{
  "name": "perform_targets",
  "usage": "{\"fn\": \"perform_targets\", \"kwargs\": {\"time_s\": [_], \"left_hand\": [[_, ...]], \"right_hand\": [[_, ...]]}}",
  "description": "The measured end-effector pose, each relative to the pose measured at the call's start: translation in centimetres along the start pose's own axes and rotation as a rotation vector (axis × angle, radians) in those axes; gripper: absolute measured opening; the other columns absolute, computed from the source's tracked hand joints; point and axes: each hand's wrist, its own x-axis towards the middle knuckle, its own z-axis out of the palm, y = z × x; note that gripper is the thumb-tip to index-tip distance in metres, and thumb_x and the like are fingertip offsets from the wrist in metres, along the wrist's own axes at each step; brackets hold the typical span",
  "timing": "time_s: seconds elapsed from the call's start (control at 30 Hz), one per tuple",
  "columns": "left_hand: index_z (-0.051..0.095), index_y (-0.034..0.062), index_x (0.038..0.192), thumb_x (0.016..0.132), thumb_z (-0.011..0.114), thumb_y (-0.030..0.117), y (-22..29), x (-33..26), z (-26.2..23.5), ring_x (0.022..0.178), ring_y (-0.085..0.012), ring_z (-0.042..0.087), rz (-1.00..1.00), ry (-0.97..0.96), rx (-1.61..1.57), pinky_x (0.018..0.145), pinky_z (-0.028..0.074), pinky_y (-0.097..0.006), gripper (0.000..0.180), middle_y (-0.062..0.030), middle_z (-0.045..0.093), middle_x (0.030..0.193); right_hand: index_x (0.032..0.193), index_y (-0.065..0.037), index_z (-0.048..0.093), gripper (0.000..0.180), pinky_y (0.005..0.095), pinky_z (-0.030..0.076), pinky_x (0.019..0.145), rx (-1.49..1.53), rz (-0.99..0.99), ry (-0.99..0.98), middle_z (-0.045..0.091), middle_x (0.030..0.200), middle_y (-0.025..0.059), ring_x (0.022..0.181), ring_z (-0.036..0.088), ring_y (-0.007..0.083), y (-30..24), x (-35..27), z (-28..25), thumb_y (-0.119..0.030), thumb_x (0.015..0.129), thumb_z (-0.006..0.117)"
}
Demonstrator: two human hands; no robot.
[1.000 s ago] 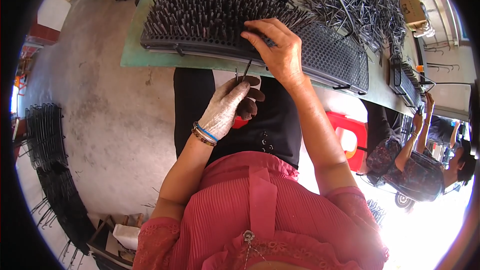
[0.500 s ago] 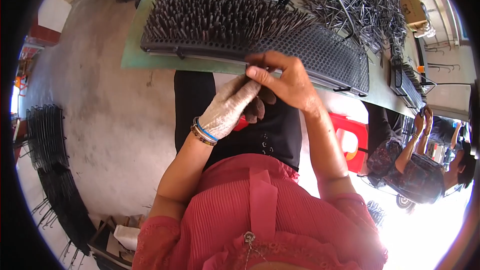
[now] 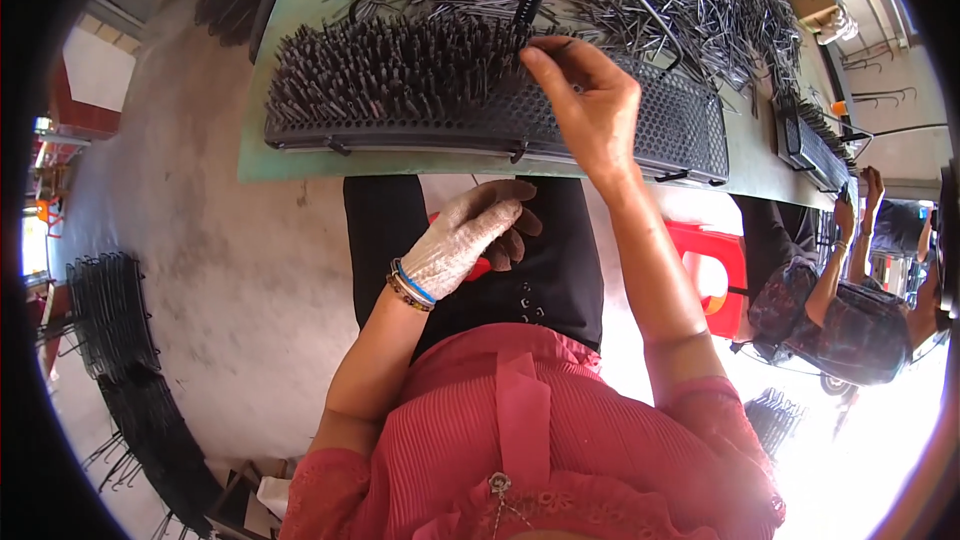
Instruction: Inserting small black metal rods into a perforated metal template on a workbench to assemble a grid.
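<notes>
Rectangular black perforated rack (image 3: 685, 125), part-filled with slim dark upright rods (image 3: 380, 70)

Rack: upper centre of the frame, lying along the near edge of a pale green tabletop (image 3: 262, 162). Left portion densely set with rods, some leaning; right portion showing rows of bare round holes.

Right hand (image 3: 600, 105): bare, above the rack where the rods give way to bare holes; thumb and fingers bent, tips close together. Whether a rod is pinched cannot be told.

Left hand (image 3: 465, 235): in an off-white knit glove with brown fingers, centre of the frame, below the rack; fingers loosely curled, apart from the right hand. Contents, if any, cannot be told.

Step, as judged: standing rods in the holes, one area at a time. Next move would seem to call for a fresh rod in the right fingertips, turned upright and lined up over a bare hole.

Surroundings: tangled heap of loose dark rods (image 3: 690, 20), upper right; red plastic stool (image 3: 705, 238), right of centre.
</notes>
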Motion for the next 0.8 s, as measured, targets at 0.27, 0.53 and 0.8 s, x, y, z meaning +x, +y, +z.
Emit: {"fn": "perform_targets", "kwargs": {"time_s": [0.27,0.53,0.8], "left_hand": [[0.049,-0.0020,0.127,0.098,0.053,0.028,0.0,-0.4,0.2,0.069,-0.0102,0.061,-0.052,0.076,-0.008,0.057,0.050,-0.022,0.042,-0.0096,0.065,0.094],[0.051,-0.0009,0.125,0.098,0.052,0.026,-0.2,-0.2,-0.1,0.068,-0.0106,0.061,-0.038,0.075,-0.020,0.058,0.050,-0.023,0.038,-0.0092,0.065,0.093],[0.051,-0.0003,0.124,0.099,0.051,0.026,-0.7,-0.2,-0.2,0.068,-0.0108,0.060,-0.040,0.089,-0.070,0.059,0.049,-0.023,0.036,-0.0087,0.065,0.093]], "right_hand": [[0.093,0.000,0.069,0.019,0.0308,0.054,0.064,-0.209,-0.165,-0.148,0.069,0.087,0.0138,0.070,0.068,0.0250,1.4,-0.2,1.7,-0.013,0.081,0.074],[0.096,-0.003,0.070,0.020,0.0294,0.054,0.065,-0.377,-0.375,-0.222,0.071,0.089,0.0103,0.079,0.070,0.0219,1.3,0.5,1.5,-0.014,0.080,0.075],[0.093,-0.002,0.068,0.020,0.0333,0.054,0.068,-0.273,-0.253,-0.217,0.069,0.087,0.0115,0.077,0.068,0.0289,1.1,0.2,1.8,-0.012,0.077,0.075]]}}
